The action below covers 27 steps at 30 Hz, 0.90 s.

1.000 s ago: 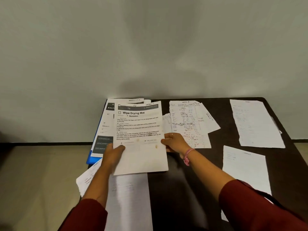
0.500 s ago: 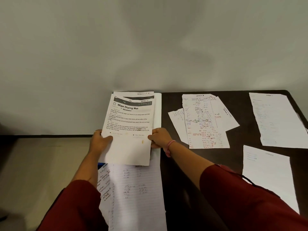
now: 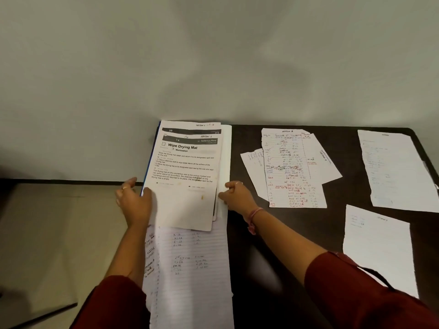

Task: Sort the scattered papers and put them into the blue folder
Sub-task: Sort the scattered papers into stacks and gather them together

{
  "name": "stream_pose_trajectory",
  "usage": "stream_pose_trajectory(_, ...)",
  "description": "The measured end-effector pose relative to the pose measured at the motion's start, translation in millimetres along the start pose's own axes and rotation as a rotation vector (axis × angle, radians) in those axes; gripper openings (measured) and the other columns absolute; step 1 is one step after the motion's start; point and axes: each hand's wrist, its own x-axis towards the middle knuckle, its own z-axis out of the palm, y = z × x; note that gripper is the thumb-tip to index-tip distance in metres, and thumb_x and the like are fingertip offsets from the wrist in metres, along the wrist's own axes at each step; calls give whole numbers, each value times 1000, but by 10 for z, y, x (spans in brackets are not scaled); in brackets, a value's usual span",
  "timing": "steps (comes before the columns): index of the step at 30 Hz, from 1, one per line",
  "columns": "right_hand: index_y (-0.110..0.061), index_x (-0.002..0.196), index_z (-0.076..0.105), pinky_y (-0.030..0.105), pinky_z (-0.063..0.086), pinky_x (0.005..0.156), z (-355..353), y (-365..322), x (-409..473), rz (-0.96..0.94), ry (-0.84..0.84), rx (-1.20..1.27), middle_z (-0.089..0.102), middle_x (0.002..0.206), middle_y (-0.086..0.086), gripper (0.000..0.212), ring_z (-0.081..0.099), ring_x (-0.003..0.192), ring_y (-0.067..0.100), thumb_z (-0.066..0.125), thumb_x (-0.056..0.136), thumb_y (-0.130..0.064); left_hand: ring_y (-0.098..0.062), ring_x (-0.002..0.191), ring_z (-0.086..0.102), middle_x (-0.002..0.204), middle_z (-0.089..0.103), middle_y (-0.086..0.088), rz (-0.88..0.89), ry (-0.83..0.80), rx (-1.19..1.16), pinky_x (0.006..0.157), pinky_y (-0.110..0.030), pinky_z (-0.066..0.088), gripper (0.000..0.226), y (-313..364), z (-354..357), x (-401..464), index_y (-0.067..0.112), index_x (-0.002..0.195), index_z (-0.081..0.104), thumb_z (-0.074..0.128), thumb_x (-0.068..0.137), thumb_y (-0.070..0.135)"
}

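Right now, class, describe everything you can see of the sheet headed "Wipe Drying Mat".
The "Wipe Drying Mat" sheet is white printed paper with dark header bars, a checkbox and paragraphs; its lower part is blank. It tops a small stack at the table's left edge. The left hand grips its left edge; the right hand pinches the stack's right edge.

A dark brown wooden table is standing against a pale wall, carrying loose white papers. A long lined handwritten sheet is lying along its left edge, a red-inked pile of notes is sitting mid-table, and two faintly written white sheets are lying at the right.
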Motion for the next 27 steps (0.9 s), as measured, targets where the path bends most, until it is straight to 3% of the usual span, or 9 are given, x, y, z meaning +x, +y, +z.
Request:
stream_pose_trajectory(2, -4, 119, 55, 35, 49, 92, -33, 160, -122, -49, 52, -44, 60, 99, 6, 36, 58, 96, 19, 63, 85, -14, -32, 117, 48, 129, 44, -16, -7, 30, -32, 99, -51, 43, 40, -85, 14, -194, 8, 126, 51, 61, 88, 12)
stream_pose_trajectory(6, -5, 124, 54, 17, 41, 83, -19, 560, -482, -182, 86, -163, 52, 117, 9, 41, 51, 95, 12, 66, 86, -16, -37, 118, 46, 130, 43, -16, -46, 47, -54, 99, -55, 41, 41, -337, 4, -660, 8, 125, 51, 57, 85, 9)
stream_pose_trajectory(10, -9, 127, 54, 18, 43, 93, 7, 899, -788, -310, 22, -299, 49, 123, 7, 42, 53, 107, 15, 65, 88, -20, -38, 133, 33, 145, 36, -19, -84, -11, 110, 109, -55, 27, 51, -533, -16, -1117, 6, 135, 47, 60, 85, 9)
stream_pose_trajectory(16, -10, 125, 54, 2, 40, 73, 113, 1081, -1114, -274, -31, -218, 46, 119, 2, 40, 52, 97, 8, 65, 88, -22, -39, 145, 5, 157, 11, -21, -165, -83, 396, 113, -59, 2, 74, -768, -91, -1525, 0, 147, 26, 59, 91, 36)
stream_pose_trajectory(23, -8, 130, 45, 6, 44, 65, 325, 1086, -1284, -179, -81, -83, 43, 112, -1, 53, 53, 78, 4, 69, 85, -21, -40, 145, -5, 159, -1, -18, -187, -209, 498, 113, -59, -4, 81, -823, -59, -1803, 6, 152, 11, 41, 93, 54)
stream_pose_trajectory(27, -6, 137, 36, 24, 52, 80, 354, 1119, -1338, -102, -76, -5, 49, 96, -5, 66, 56, 88, 12, 71, 83, -19, -38, 145, -8, 159, -5, -17, -183, -236, 513, 113, -58, -4, 82, -771, -28, -1902, 8, 152, 7, 39, 94, 55)
